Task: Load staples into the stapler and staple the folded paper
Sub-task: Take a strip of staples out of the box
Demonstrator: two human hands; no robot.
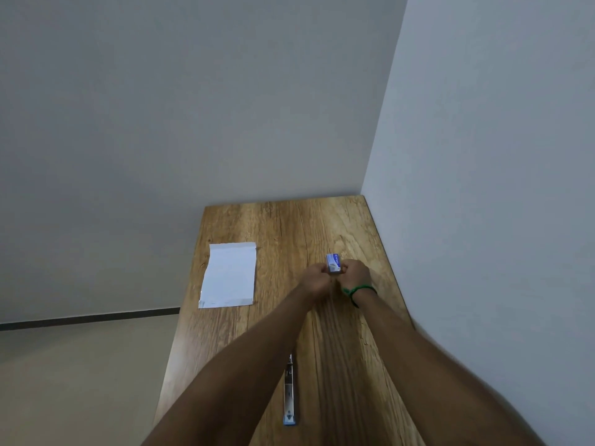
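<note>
A small blue and white staple box (333, 263) is held above the wooden table (283, 226), at its right side. My left hand (314, 281) pinches the box from the left and my right hand (355, 274), with a green band on its wrist, pinches it from the right. The folded white paper (228, 275) lies flat at the table's left edge. A metal stapler (289, 394) with a blue end lies on the table near me, partly hidden under my left forearm.
A grey wall runs along the table's right edge and another closes its far end. To the left the table drops off to a beige floor (80, 381).
</note>
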